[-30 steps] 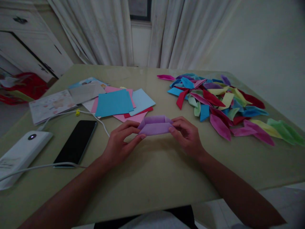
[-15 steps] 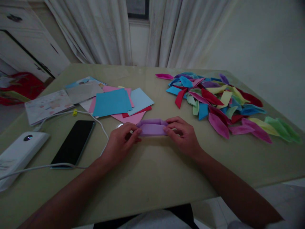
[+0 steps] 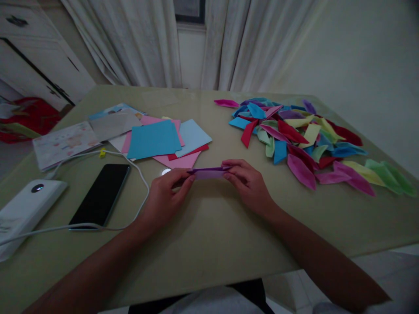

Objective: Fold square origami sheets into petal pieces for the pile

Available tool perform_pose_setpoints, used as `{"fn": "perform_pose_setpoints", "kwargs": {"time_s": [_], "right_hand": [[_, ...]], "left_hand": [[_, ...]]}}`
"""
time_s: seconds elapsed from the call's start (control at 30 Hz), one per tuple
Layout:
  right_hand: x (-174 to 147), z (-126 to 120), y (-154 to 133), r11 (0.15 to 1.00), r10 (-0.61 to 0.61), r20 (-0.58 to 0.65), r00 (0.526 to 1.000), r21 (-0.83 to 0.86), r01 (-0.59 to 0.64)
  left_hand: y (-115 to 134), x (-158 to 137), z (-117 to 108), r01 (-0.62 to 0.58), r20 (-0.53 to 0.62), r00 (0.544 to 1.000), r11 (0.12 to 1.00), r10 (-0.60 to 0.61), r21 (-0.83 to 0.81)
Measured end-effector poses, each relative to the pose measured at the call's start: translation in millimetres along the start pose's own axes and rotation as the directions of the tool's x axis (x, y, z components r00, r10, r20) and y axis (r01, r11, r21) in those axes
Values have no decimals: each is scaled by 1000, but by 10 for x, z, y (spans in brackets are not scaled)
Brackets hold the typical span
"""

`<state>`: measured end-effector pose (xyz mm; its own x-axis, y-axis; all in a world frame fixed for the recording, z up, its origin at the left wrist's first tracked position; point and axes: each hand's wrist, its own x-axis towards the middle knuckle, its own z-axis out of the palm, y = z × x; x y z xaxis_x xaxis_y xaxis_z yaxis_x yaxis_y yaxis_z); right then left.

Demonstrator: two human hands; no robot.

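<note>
A folded piece of purple paper (image 3: 209,173) is held level above the table, its upper edge darker than its front face. My left hand (image 3: 168,187) pinches its left end between thumb and index finger. At the other end, the thumb and fingers of my right hand (image 3: 247,185) grip it the same way. Just beyond my left hand lie loose sheets of coloured paper, with a teal square (image 3: 153,140) on top. Behind my right hand spreads a pile of folded paper pieces (image 3: 294,135) in many colours.
On the left of the table (image 3: 209,244) are a black phone (image 3: 101,196), a white power bank (image 3: 31,213) and a looping white cable (image 3: 144,181). Patterned sheets (image 3: 67,144) lie behind them. Curtains (image 3: 131,43) hang past the far edge.
The purple paper has tipped so that its open, hollow face no longer shows and it looks like a narrow strip. Both hands keep hold of its ends and have barely shifted.
</note>
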<state>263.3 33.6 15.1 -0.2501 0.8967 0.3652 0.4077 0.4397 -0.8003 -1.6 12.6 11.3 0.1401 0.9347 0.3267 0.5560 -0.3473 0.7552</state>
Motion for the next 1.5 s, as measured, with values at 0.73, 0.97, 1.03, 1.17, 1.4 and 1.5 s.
{"fn": "perform_pose_setpoints", "kwargs": {"time_s": [0.73, 0.97, 1.03, 1.17, 1.4, 1.5], "right_hand": [[-74, 159, -152, 971, -154, -247, 957, -220, 99], [-82, 135, -130, 966, -108, -192, 975, -250, 58], [-74, 120, -110, 959, -131, -154, 979, -268, 87], [-56, 80, -50, 931, -220, -46, 974, -307, 196], [-69, 37, 15, 923, -215, 32, 976, -321, 214], [-68, 29, 1, 934, -183, 70, 981, -299, 196]], "left_hand": [[82, -52, 98, -127, -118, 984, 991, 132, 48], [-24, -27, 58, -286, -49, 954, 946, 297, 153], [-61, -29, 41, -295, -24, 952, 938, 304, 182], [-97, -15, -10, -317, -7, 945, 920, 327, 229], [-98, 45, -62, -342, -14, 935, 913, 354, 224], [-94, 47, -63, -351, -13, 932, 909, 363, 224]]}}
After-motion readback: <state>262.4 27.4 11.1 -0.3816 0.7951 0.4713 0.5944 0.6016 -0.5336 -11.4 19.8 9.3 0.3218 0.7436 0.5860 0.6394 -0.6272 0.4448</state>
